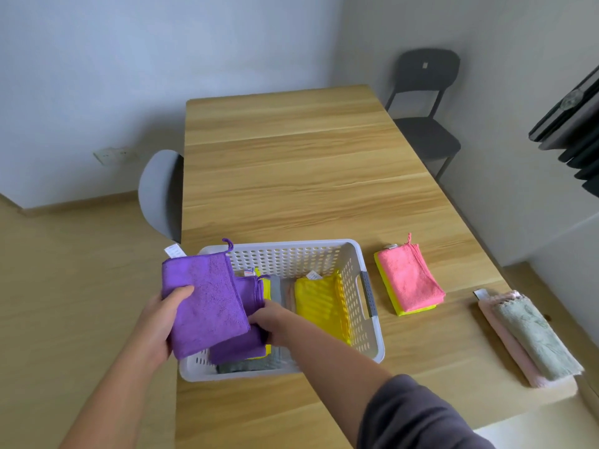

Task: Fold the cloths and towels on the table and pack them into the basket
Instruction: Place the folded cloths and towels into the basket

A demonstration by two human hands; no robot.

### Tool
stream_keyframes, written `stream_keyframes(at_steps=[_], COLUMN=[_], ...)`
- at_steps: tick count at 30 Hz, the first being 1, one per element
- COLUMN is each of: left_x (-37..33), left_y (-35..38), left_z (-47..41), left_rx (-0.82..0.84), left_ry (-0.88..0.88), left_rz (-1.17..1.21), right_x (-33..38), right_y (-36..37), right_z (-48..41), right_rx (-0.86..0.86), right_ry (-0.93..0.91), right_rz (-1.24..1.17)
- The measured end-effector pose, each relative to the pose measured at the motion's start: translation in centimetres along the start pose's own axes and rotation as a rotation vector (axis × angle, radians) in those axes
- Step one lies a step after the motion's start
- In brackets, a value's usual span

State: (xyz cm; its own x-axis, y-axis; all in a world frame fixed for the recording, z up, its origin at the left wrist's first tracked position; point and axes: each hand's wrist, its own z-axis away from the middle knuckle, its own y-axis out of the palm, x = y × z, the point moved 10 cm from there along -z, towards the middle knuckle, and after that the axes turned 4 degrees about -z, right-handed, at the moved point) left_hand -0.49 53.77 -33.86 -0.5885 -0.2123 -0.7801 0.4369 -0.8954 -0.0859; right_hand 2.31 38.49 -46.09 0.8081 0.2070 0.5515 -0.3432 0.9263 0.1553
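the left hand (162,322) is gripping a folded purple cloth (204,296) over the left rim of the white basket (291,246), low centre of the frame on the worktop (291,157). the basket is holding a yellow cloth (316,303), grey cloths (275,288) and another purple cloth (236,350), which the right hand (269,319) is grasping.

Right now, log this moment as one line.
left hand: holds folded purple cloth over basket | right hand: on second purple cloth inside basket, grip unclear | on table: pink cloth stack, grey towel
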Motion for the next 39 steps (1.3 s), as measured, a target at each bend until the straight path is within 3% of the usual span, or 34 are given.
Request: stream_keyframes(at_steps=[4, 6, 8, 10, 13, 15, 19, 21, 27, 29, 36, 39], left_x=[0.1, -0.2, -0.7, -1.1, -0.9, 0.0, 2.8, 4.2, 6.8, 7.1, 5.6, 2.4], left_y=[0.0, 0.2, 0.9, 2.4, 6.3, 8.8, 13.0, 14.5, 18.4, 19.5, 20.0, 19.8], left_z=[-0.3, -0.2, -0.1, 0.1, 0.3, -0.2, -1.7, -2.7, -6.1, -6.6, -6.2, -3.5], left_rx=[0.036, 0.061, 0.087, 0.119, 0.211, 0.243, 0.354, 0.386, 0.345, 0.334, 0.243, 0.234], left_ry=[-0.024, -0.014, 0.014, 0.042, 0.057, 0.054, -0.036, -0.1, -0.044, 0.02, 0.23, 0.546], left_rz=[-0.001, -0.019, -0.049, -0.059, -0.08, -0.108, -0.208, -0.22, -0.516, -0.627, -1.175, -1.272], right_x=[2.4, 3.8, 5.0, 5.3, 4.4, 3.4, 2.1, 2.0, 3.0, 3.2, 3.5, 3.3], right_y=[-1.7, -3.8, -5.5, -5.7, -4.7, -5.4, -10.5, -12.3, -13.1, -13.2, -12.6, -12.6], right_z=[2.1, 3.2, 4.6, 6.6, 9.3, 9.8, 9.9, 10.5, 11.0, 9.9, 7.6, 7.5], right_rx=[-0.083, -0.134, -0.161, -0.057, 0.182, 0.177, -0.237, -0.402, -0.728, -0.765, -0.617, -0.584], right_ry=[-0.052, -0.099, -0.198, -0.272, -0.243, -0.237, -0.278, -0.281, -0.194, -0.108, 0.149, 0.184], right_rz=[0.46, 0.541, 0.471, 0.269, -0.104, -0.118, 0.098, 0.328, 1.006, 1.161, 1.698, 1.723])
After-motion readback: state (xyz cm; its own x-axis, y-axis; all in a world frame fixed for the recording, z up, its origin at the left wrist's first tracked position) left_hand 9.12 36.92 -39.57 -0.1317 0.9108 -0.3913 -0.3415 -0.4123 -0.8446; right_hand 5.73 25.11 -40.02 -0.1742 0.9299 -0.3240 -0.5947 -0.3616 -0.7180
